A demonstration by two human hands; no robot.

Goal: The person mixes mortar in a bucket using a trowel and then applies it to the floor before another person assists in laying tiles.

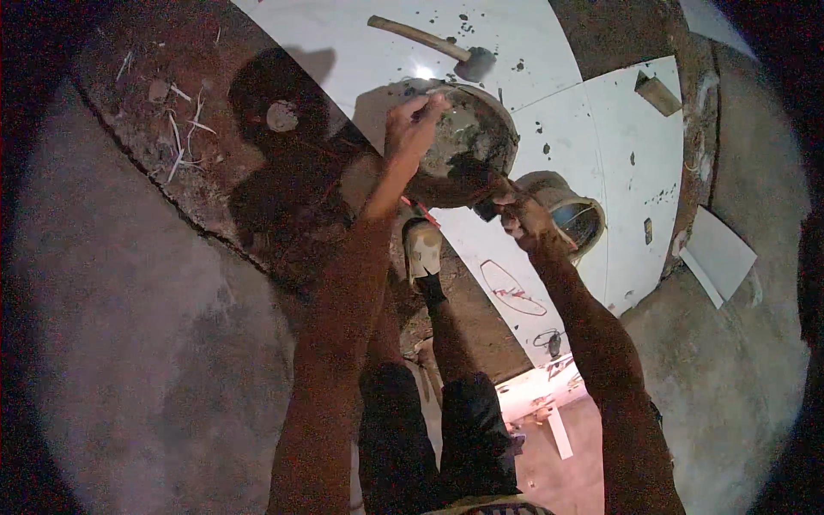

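A round basin (464, 130) with wet grey mortar inside is in front of me, above white boards. My left hand (414, 129) is closed at its far left rim, fingers curled over the edge. My right hand (525, 216) is closed at the near right rim, and a small dark piece shows by its fingertips; I cannot make out what it is. Dark shadow covers the near part of the basin. Just right of my right hand stands a bucket (577, 221), tilted, with a bluish inside.
A wooden-handled mallet (429, 41) lies beyond the basin on the white board (558, 146), amid dark splashes. A small block (658, 93) rests at the far right, a bent white offcut (719, 256) below it. Left is brown ground (163, 86) with white strips. My shoe (423, 249) is near the board's edge.
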